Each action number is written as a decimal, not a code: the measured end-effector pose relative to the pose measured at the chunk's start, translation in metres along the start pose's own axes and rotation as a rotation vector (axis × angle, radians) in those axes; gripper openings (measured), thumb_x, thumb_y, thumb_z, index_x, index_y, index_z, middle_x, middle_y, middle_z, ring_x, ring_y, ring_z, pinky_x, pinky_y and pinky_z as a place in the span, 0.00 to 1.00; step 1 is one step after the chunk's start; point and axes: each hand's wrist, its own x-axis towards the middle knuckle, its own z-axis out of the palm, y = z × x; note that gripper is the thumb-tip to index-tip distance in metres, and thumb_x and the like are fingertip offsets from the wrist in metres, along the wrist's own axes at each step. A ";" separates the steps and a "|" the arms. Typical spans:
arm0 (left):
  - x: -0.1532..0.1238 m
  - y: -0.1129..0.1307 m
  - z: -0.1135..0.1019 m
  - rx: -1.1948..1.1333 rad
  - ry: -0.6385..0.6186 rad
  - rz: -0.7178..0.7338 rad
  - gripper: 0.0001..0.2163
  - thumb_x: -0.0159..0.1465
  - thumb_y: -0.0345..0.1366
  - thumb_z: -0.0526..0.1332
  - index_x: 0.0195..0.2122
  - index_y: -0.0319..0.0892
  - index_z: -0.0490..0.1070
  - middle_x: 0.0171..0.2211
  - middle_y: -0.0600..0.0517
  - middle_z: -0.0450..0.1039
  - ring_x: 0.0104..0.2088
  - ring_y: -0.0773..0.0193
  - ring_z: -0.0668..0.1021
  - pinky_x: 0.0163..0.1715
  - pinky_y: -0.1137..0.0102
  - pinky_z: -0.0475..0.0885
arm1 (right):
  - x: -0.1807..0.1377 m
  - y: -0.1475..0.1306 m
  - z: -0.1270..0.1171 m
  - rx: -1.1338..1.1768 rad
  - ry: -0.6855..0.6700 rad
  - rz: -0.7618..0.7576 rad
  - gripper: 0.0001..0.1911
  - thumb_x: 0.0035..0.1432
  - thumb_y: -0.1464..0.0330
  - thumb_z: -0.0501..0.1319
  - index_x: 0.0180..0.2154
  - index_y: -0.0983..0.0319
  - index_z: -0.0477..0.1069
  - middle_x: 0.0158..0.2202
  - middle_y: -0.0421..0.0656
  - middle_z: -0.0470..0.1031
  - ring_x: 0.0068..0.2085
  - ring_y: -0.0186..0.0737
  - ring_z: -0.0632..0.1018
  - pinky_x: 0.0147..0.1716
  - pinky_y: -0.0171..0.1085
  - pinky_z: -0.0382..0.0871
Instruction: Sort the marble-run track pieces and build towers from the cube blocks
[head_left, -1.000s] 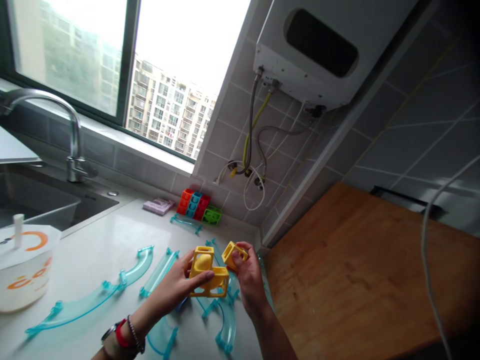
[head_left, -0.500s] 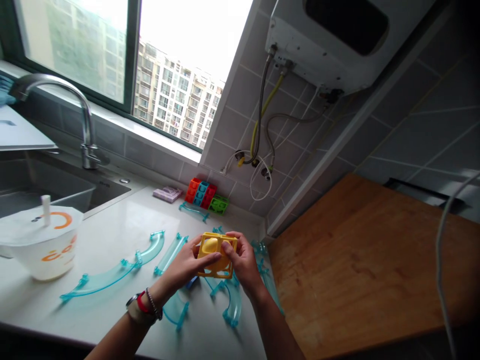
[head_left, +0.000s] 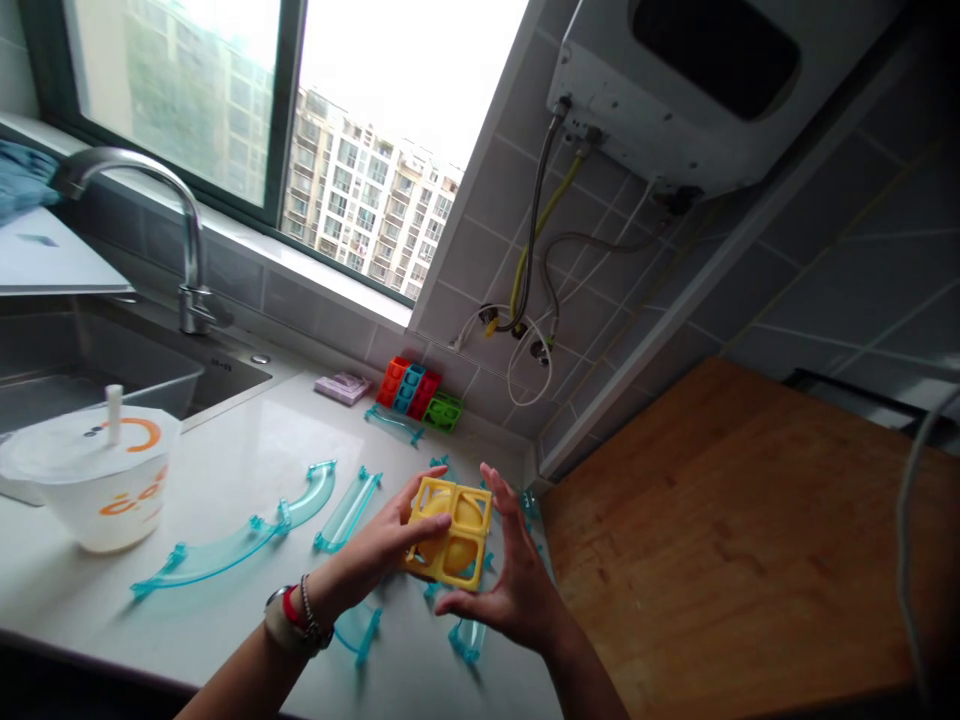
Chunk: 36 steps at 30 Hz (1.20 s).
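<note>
A yellow plastic block assembly (head_left: 450, 533), made of joined open-frame cubes, is held just above the white counter (head_left: 247, 470). My left hand (head_left: 379, 552) grips its left side with thumb and fingers. My right hand (head_left: 510, 580) is cupped against its right and lower side, fingers spread and pointing up. Several clear teal track pieces (head_left: 349, 508) lie on the counter under and to the left of my hands. A long curved track (head_left: 240, 540) runs off to the left.
A row of red, blue and green blocks (head_left: 420, 395) stands at the back wall by a pink piece (head_left: 343, 386). A lidded paper cup with a straw (head_left: 101, 480) sits at the left beside the sink (head_left: 90, 375) and faucet (head_left: 191, 250). A wooden board (head_left: 735, 520) fills the right.
The loose yellow cube that my right hand held a second ago is now joined to the block in my left. My right hand's fingers have opened out against the assembly.
</note>
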 end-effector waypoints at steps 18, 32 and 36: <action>-0.004 0.007 0.003 0.124 -0.015 0.039 0.39 0.59 0.45 0.73 0.68 0.48 0.57 0.58 0.42 0.75 0.53 0.47 0.81 0.49 0.61 0.79 | 0.009 0.000 0.008 -0.024 0.043 -0.104 0.65 0.46 0.52 0.78 0.73 0.51 0.41 0.68 0.52 0.59 0.68 0.59 0.65 0.66 0.56 0.65; -0.009 -0.005 0.002 0.846 -0.062 0.328 0.42 0.65 0.42 0.66 0.76 0.52 0.44 0.48 0.49 0.80 0.42 0.55 0.83 0.47 0.63 0.78 | 0.032 -0.016 -0.039 -0.013 -0.215 0.073 0.29 0.57 0.65 0.73 0.59 0.55 0.72 0.54 0.45 0.77 0.56 0.47 0.78 0.59 0.46 0.71; -0.007 -0.012 0.002 0.819 0.013 0.386 0.44 0.64 0.46 0.68 0.76 0.52 0.43 0.58 0.43 0.74 0.52 0.52 0.81 0.53 0.60 0.76 | 0.048 -0.018 -0.054 -0.066 -0.298 0.032 0.24 0.56 0.65 0.73 0.55 0.55 0.76 0.47 0.43 0.79 0.47 0.44 0.81 0.50 0.42 0.75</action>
